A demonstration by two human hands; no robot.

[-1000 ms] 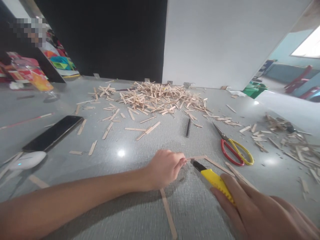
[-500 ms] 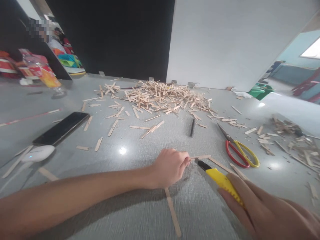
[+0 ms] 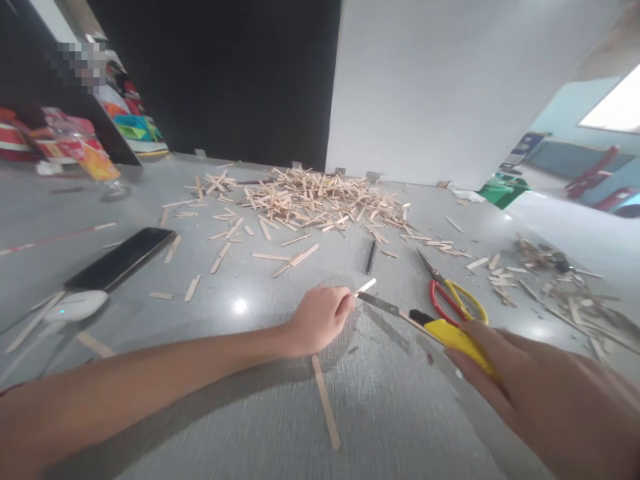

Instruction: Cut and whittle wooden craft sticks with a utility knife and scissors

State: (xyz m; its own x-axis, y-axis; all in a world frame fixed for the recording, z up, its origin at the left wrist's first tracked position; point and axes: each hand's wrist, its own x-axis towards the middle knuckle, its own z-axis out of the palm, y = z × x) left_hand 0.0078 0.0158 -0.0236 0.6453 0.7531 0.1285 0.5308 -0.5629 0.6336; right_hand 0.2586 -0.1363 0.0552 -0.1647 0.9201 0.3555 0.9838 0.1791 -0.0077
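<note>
My left hand (image 3: 320,319) is closed in a pinch on a thin wooden craft stick (image 3: 367,287), whose free end points up and right from the fingers. My right hand (image 3: 520,373) grips a yellow utility knife (image 3: 463,343). Its long blade (image 3: 379,303) reaches left, and its tip meets the stick close to my left fingertips. Below my left wrist a flat craft stick (image 3: 326,403) lies on the table. Red-and-yellow-handled scissors (image 3: 453,293) lie just beyond the knife, partly behind my right fingers.
A heap of craft sticks (image 3: 320,197) spreads along the back. A black pen (image 3: 371,257) lies before it. At left are a phone (image 3: 123,259), a white earbud case (image 3: 79,306) and a plastic bottle (image 3: 93,157). Wood scraps (image 3: 575,300) litter the right side.
The knife has drawn back to the right, so more of its blade shows. My left hand and its stick have tilted upward slightly. The whole view has shifted a little.
</note>
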